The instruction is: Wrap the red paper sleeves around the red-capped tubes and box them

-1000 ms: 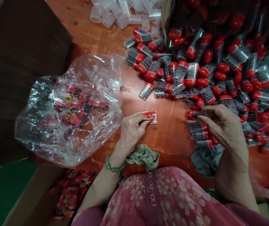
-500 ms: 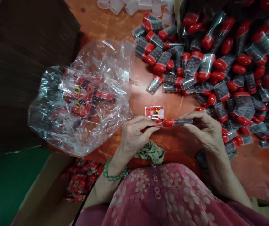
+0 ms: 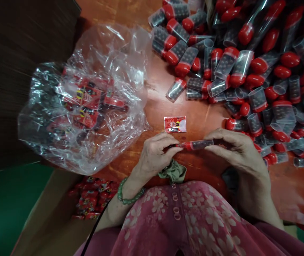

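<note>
Between my two hands lies a clear tube [image 3: 202, 144] with dark beads inside and a red end, roughly level above the table. My right hand [image 3: 241, 156] pinches its clear end between thumb and fingers. At the red end, my left hand [image 3: 156, 154] is closed on a small red wrapper [image 3: 180, 145], which seems to reach over the tip of the tube; the fingertips hide part of it. Just beyond, a flat red printed wrapper [image 3: 175, 124] rests on the table, touched by neither hand.
Many similar red-ended tubes [image 3: 234, 67] are heaped at the right and back. At the left, a crinkled clear plastic bag [image 3: 130, 117] contains red printed wrappers. Below the table edge, a box [image 3: 45, 202] holds red packets [image 3: 93, 197]. Green cloth [image 3: 173, 171] lies near my waist.
The tube's red end has come closer to my left fingertips and is now partly covered by the red wrapper. The camera view has shifted slightly.
</note>
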`<state>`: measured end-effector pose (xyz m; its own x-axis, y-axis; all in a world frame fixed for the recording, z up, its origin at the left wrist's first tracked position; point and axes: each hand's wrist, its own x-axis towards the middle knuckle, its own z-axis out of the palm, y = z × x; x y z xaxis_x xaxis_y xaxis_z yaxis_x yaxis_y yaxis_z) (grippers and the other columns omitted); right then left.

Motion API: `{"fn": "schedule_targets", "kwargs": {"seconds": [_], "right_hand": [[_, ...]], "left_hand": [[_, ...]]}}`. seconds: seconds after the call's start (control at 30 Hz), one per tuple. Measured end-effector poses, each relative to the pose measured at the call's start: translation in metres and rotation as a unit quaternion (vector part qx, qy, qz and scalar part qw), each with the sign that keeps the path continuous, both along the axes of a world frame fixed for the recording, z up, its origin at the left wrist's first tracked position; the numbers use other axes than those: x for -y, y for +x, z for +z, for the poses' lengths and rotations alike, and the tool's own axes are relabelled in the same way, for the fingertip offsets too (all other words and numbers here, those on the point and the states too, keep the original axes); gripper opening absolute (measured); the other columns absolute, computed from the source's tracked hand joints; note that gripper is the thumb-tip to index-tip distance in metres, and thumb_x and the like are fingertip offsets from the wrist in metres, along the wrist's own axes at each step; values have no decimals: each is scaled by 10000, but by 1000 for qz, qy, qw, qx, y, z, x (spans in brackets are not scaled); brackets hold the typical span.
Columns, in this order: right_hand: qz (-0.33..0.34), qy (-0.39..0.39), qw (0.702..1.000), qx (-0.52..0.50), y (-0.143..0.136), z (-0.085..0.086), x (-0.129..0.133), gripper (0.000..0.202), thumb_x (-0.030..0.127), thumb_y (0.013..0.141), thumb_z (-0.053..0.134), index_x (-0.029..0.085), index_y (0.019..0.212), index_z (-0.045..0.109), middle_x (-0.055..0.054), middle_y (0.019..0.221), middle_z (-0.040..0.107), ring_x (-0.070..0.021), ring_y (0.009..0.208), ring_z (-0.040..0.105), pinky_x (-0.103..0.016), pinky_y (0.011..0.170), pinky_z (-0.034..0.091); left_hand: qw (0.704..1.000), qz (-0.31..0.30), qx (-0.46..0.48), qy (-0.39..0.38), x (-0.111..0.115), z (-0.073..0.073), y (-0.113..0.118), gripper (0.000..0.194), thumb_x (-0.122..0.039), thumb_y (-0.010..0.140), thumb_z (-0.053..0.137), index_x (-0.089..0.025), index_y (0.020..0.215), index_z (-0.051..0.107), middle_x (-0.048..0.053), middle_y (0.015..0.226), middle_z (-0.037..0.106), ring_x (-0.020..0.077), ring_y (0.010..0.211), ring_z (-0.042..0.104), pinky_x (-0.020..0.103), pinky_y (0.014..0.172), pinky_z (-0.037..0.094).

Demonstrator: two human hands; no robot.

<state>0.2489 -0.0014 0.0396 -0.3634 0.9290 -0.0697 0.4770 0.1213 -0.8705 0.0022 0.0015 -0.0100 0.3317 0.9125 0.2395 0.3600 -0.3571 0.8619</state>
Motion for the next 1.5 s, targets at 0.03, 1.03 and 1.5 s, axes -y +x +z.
{"fn": "schedule_targets", "kwargs": {"seconds": [0.03,1.03,1.5], "right_hand": [[-3,-13,1000,-2,1,0,-1,123,288,889,681,216,982,715,-19,855,731,-156,739,674,-260,676,516],[5,-94,996,3,-14,-12,-7,119,279,863,692,213,944,749,-4,783,727,-123,643,618,-227,566,441],[-246,-217,907,-263,-31,-33,1,207,323,752,817,215,890,705,30,720,704,-94,568,644,-203,563,539]], "left_hand": [[1000,-5,10,-14,1,-1,0,64,-189,808,742,-130,785,734,55,754,739,118,669,678,218,632,548],[960,-128,-18,-250,0,1,-5,187,-315,853,692,-164,932,768,36,827,766,127,679,660,224,648,479],[867,35,244,-434,-12,11,-7,673,-509,710,800,-181,1275,636,104,1169,725,224,991,699,352,915,546]]}}
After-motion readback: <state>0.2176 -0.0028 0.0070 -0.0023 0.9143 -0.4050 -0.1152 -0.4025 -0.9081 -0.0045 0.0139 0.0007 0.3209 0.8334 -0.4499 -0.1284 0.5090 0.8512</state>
